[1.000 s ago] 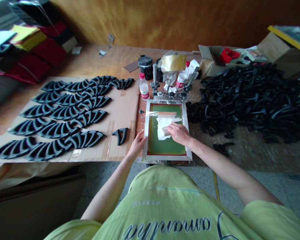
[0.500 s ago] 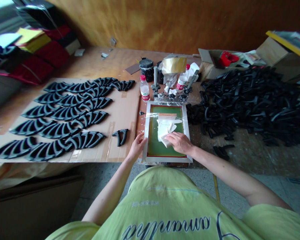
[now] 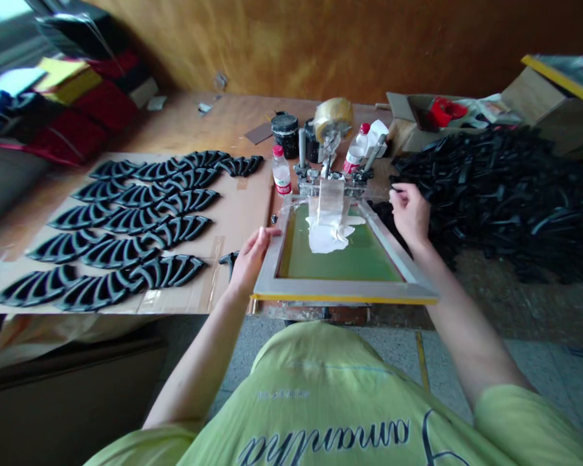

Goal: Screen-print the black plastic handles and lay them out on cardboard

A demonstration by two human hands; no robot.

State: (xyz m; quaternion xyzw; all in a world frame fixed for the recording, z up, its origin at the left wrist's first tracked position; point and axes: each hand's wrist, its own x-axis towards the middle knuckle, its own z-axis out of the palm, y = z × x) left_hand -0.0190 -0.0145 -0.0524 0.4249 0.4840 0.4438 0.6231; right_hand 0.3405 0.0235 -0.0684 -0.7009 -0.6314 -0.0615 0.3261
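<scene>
A silk-screen frame [image 3: 344, 291] with a green mesh [image 3: 364, 255] is tilted up at its near edge, hinged at the back in metal clamps [image 3: 328, 181]. A white mass of ink or paste [image 3: 326, 236] lies on the mesh beneath a translucent strip [image 3: 331, 200]. My left hand [image 3: 251, 261] grips the frame's left side. My right hand [image 3: 410, 212] is off the frame, with curled fingers above the edge of a heap of black moulded parts [image 3: 495, 200]. That hand shows nothing in it. A lone black part [image 3: 228, 260] sits partly hidden behind my left hand.
Rows of black parts [image 3: 126, 220] lie on a cardboard sheet [image 3: 240, 207] to the left. Behind the clamps stand a water bottle [image 3: 282, 171], dark ink jars [image 3: 285, 134], a tape roll [image 3: 333, 118] and a white bottle [image 3: 355, 152]. Cardboard boxes [image 3: 437, 113] sit back right.
The screen frame has swung up from flat, its near edge raised toward me. My right hand has left the mesh and moved right, and my left hand now holds the frame's side.
</scene>
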